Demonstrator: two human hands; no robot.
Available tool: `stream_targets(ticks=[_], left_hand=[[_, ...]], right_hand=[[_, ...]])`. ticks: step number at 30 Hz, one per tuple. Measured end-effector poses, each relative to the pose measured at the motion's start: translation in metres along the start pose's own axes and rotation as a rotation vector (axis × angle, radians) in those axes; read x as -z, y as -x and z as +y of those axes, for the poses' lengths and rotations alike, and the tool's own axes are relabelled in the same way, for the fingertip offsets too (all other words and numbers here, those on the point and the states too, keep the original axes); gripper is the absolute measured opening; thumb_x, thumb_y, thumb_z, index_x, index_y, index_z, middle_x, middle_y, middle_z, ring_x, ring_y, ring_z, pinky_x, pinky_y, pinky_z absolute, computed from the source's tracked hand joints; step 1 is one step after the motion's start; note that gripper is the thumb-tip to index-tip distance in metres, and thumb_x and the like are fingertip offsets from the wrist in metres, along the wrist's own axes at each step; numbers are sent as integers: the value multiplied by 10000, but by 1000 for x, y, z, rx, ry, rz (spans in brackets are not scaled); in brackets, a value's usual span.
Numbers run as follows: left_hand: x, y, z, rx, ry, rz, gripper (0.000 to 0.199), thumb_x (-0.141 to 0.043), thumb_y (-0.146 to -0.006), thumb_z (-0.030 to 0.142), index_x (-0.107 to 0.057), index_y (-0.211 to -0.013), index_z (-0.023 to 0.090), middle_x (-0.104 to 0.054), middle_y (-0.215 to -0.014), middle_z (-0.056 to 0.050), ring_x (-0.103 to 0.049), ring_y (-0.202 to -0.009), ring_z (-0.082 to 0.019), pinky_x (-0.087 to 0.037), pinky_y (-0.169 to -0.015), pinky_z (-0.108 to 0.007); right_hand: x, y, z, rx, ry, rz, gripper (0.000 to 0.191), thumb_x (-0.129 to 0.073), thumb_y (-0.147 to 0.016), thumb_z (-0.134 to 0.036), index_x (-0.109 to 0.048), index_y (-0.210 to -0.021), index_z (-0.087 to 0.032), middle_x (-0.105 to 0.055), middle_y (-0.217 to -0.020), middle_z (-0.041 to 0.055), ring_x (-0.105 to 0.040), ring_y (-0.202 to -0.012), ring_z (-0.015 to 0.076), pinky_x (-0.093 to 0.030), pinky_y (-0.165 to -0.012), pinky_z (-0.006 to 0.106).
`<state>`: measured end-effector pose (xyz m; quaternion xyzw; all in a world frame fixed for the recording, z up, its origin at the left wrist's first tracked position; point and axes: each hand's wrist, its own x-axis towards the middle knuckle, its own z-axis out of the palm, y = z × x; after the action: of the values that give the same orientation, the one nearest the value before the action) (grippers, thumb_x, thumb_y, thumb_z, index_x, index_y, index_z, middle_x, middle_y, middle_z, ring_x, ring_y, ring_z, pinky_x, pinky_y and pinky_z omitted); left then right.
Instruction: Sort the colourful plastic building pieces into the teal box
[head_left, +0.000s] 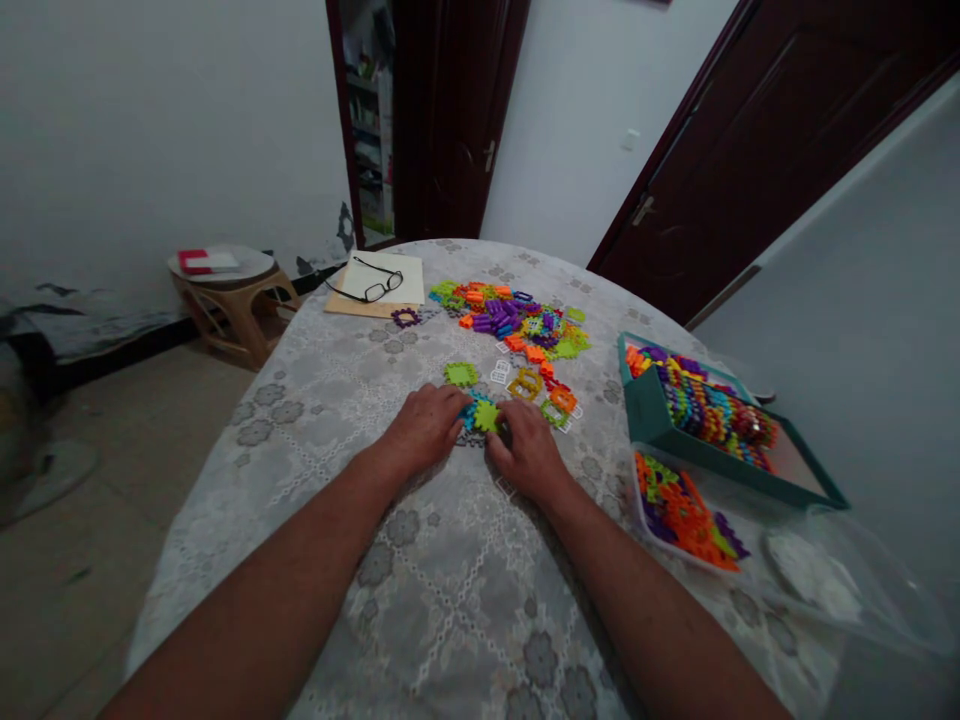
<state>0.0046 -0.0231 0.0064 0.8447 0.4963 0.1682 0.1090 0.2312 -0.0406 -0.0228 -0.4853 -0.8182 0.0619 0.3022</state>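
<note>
The person's 2 hands meet over a small cluster of toothed plastic pieces on the patterned tablecloth [420,590]. The left hand [426,425] comes in from the left, its thumb and fingers bent nearly together about the left edge of the blue piece [469,412]. The right hand [528,440] has its thumb and fingers closed in on the right edge of the bright green piece [487,416], which lies between the 2 sets of fingertips, overlapping the blue piece in this view. At this size, I cannot tell whether those 2 pieces are interlocked. A grey piece [471,439] lies just below them, partly covered. Just beyond the left fingers lies a flat lime panel [460,374]; a white window frame [500,372] and a yellow frame [526,384] are near the right fingers. Farther back is the mixed pile [499,318].
</note>
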Motion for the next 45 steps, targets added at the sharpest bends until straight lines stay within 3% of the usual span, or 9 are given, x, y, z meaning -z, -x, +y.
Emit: stream_targets(ticks=[2,8,15,21,27,32,38,41,45], left_hand=[[2,0,0,-1,-13,-21,398,-626,-977,230,-656,-1374,213,-672,-1415,-123,-607,-1257,-319,-472,-1107,-482],[10,5,7,10,-37,-55,375,-686,-965,376,-683,-1301,211,-694,-1295,-132,-622,-1191,-328,-487,-1025,-463],[6,3,8,36,-42,-44,281,-668,-987,324,-688,-1249,224,-694,-1272,-113,-615,-1186,-313,-470,-991,-443],[3,-5,1,-33,-107,-60,215,-607,-1044,316,-695,-1218,225,-700,-1246,-99,-640,-1109,-286,-476,-920,-405],[0,-7,-3,-42,-22,76,262,-455,-1110,328,-682,-1164,208,-675,-1175,-101,-639,-1077,-251,-500,-920,-370],[-1,-5,-6,-47,145,206,311,-364,-1118,335,-642,-1062,209,-663,-1086,-91,-638,-1028,-231,-516,-934,-358],[3,0,6,-77,353,131,335,-402,-1104,402,-650,-967,222,-693,-907,-46,-636,-850,-202,-499,-839,-344],[9,2,14,-61,436,103,342,-415,-1098,414,-668,-974,219,-704,-909,-51,-643,-845,-200,-496,-815,-342],[13,2,16,-15,408,26,170,-607,-1016,371,-699,-1053,232,-742,-963,-55,-667,-887,-211,-515,-834,-350]], right_hand=[[1,0,0,7,-14,-7,236,-605,-942,-261,-649,-1159,-181,-698,-1172,142,-605,-1150,304,-473,-1070,469],[3,0,1,25,-56,5,294,-469,-1072,-286,-685,-1240,-179,-735,-1187,135,-637,-1144,281,-471,-1067,441],[2,-3,2,-21,-2,24,374,-372,-1134,-323,-714,-1168,-174,-764,-1075,125,-681,-1009,261,-514,-970,395],[-2,-1,8,-112,43,100,381,-372,-1107,-313,-687,-1247,-150,-772,-1078,143,-715,-966,263,-548,-911,379],[1,0,8,-174,-63,266,340,-409,-1096,-319,-671,-1270,-190,-786,-1094,108,-745,-910,234,-583,-870,359],[2,-1,4,-48,-129,282,294,-457,-1087,-280,-691,-1247,-202,-791,-1118,107,-750,-960,223,-598,-910,369],[4,-6,-7,79,-147,242,232,-498,-1094,-253,-715,-1164,-205,-777,-1075,98,-731,-996,217,-585,-924,354],[6,-6,-10,59,-144,241,205,-525,-1090,-281,-717,-1108,-212,-765,-1036,87,-718,-957,216,-579,-893,348],[8,-5,-10,-10,-149,216,214,-526,-1086,-314,-718,-1112,-224,-759,-1057,89,-714,-980,222,-578,-912,363]])
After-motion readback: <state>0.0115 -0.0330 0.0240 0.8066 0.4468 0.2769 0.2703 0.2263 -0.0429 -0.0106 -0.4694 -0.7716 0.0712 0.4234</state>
